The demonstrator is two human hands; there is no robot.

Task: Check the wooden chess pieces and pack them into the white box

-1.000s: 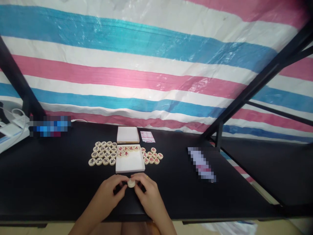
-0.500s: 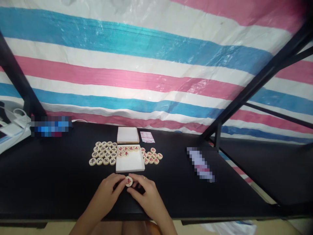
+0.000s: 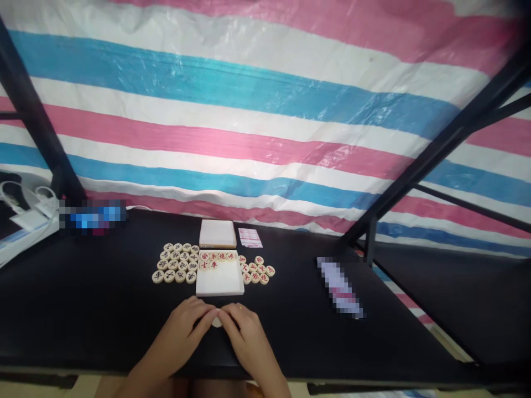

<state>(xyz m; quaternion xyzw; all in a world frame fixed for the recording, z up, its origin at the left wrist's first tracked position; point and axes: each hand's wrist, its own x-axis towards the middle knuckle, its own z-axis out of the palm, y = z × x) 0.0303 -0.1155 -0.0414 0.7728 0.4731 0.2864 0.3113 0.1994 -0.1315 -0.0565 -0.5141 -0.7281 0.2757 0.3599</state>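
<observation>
Between my two hands, in front of the white box, is a round xiangqi piece [image 3: 217,321], its upper part covered by my fingers. My left hand [image 3: 187,325] grips it from the left, and my right hand [image 3: 244,327] from the right; the fingertips nearly meet over it. The shallow white box [image 3: 222,283] holds several red-marked xiangqi pieces [image 3: 213,265] along its far side. Black-marked pieces [image 3: 172,265] stand in rows left of the box. More red-marked pieces [image 3: 255,277] lie close to its right side.
Behind the box sits its lid [image 3: 218,232], with a pink-lined paper [image 3: 250,237] to the right. A blurred pale packet [image 3: 340,288] lies farther right on the black table [image 3: 99,309]. White cables and a power strip [image 3: 29,232] are at far left, and striped sheeting hangs behind.
My right hand has closed in on the piece, and its fingers and thumb now cover the red character that showed before. The camera view has tilted slightly.
</observation>
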